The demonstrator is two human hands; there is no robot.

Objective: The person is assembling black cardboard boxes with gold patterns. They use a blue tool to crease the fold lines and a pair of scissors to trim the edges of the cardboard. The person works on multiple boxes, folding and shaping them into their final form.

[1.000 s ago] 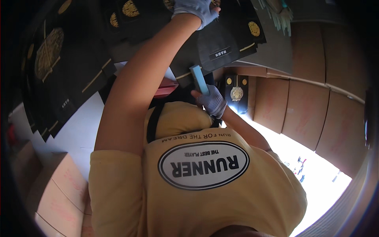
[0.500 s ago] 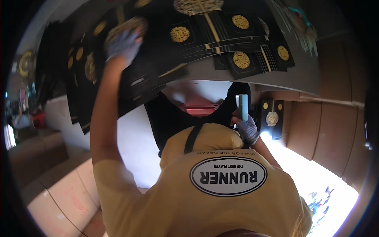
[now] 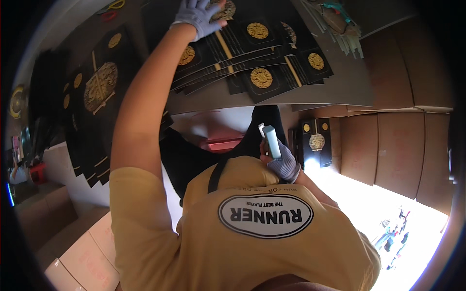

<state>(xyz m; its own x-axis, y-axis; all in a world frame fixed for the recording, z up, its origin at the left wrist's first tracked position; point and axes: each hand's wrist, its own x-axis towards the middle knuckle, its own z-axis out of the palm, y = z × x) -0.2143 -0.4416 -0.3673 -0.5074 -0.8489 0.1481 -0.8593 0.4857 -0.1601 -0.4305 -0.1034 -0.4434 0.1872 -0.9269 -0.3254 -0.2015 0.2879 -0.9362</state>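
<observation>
My left hand [image 3: 198,18], in a grey glove with bare fingertips, is stretched out over a pile of black printed sheets [image 3: 242,56] with gold medallions. Its fingers are spread near the pile's far end, with nothing gripped. To the left lies a second group of black sheets [image 3: 124,58], overlapping in a fan, with a large gold emblem. My right hand [image 3: 285,164], gloved too, is low near my lap. It is closed round a light blue bar-shaped tool [image 3: 273,142] with a silvery part beside its upper end; the tool's kind is not clear.
Yellow-handled scissors [image 3: 115,6] lie at the far left of the grey table [image 3: 349,92]. Translucent sticks [image 3: 347,41] are bunched at the far right. Brown cartons [image 3: 403,150] line the right side, beside a black printed piece [image 3: 316,140]. A red stool [image 3: 223,144] shows under the table.
My left hand has moved right, from the left sheets to the middle pile. The view has shifted. My right hand still holds the light blue tool, now tilted more to the left.
</observation>
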